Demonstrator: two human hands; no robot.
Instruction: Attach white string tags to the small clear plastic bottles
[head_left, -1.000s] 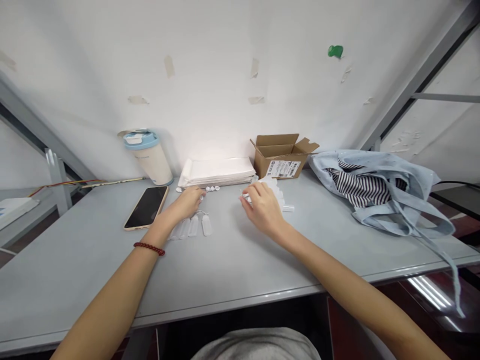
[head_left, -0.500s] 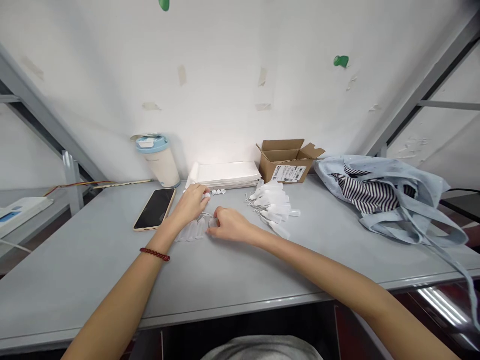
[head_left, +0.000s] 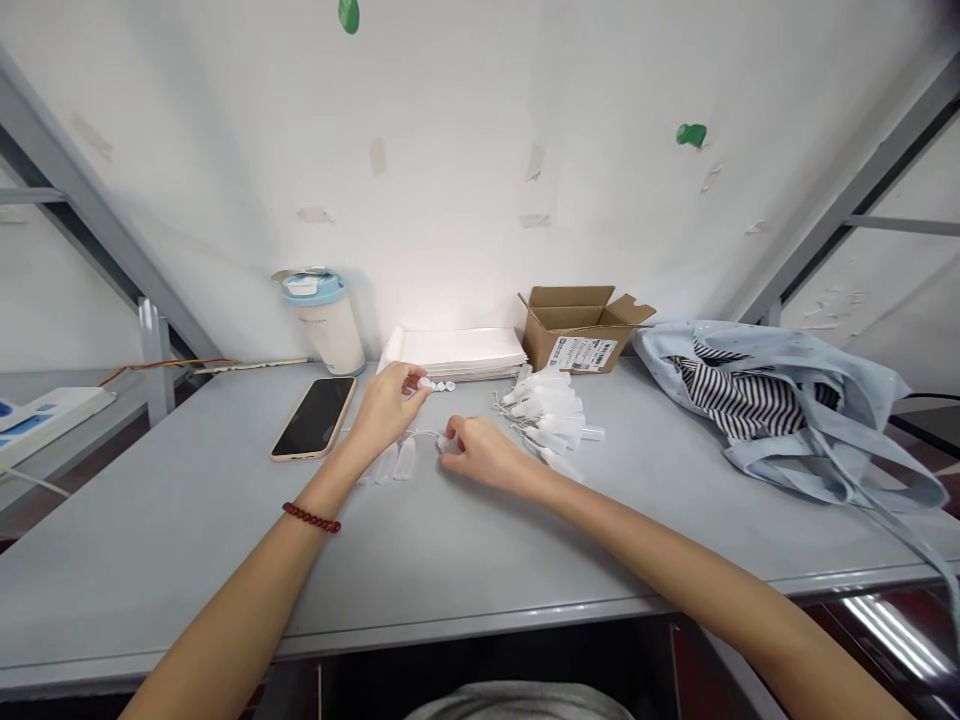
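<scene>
My right hand (head_left: pixel 484 455) pinched a small translucent plastic tag (head_left: pixel 444 444); my left hand (head_left: pixel 388 408) narrowed its fingers at small round white pieces (head_left: pixel 441 386), whether gripping I couldn't tell. More translucent tags (head_left: pixel 394 463) lay between, on the grey table (head_left: pixel 450 560).

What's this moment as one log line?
left hand: at white caps; right hand: at translucent piece, grip unclear; translucent pile: in front of open cardboard box; phone: lying flat

The head camera faces a wall (head_left: pixel 450 120), looking down across the table (head_left: pixel 450 560).
</scene>
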